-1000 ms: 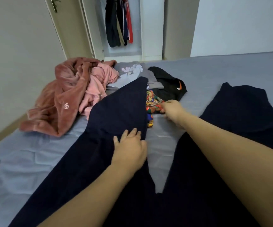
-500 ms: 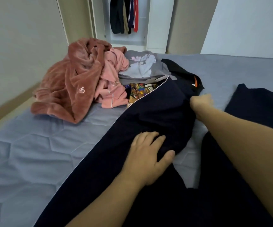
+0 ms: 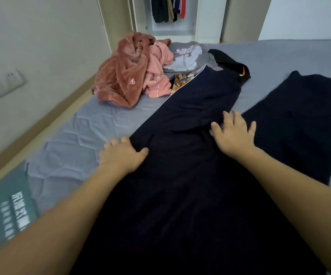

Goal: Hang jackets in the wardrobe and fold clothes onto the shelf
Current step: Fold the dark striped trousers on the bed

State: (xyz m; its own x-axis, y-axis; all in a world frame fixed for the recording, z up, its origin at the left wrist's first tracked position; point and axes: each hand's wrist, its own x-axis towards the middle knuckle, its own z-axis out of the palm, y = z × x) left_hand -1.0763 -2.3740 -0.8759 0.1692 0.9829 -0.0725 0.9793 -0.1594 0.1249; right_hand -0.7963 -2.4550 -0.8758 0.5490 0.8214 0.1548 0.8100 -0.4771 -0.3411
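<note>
Item: dark navy trousers (image 3: 190, 120), spread on the grey quilted bed (image 3: 77, 132).

Change noted: half a second earlier the left hand lay on top of the left leg and the right hand gripped its far edge; a second earlier both legs lay splayed apart. The left leg had since swung toward the middle, narrowing the gap to the right leg (image 3: 299, 120). Judged: early fold, legs being brought together; nothing yet on the shelf.

Left hand (image 3: 123, 155): fingers curled over the trousers' left edge, apparently gripping it. Right hand (image 3: 234, 133): fingers spread, palm flat at the inner edge of the left leg, partly on bare bed.

Trousers lay under and between both hands, waist nearest the person.

Unsorted pile (image 3: 140, 72) beyond the leg ends; wardrobe (image 3: 168, 14) open behind, garments hanging.
</note>
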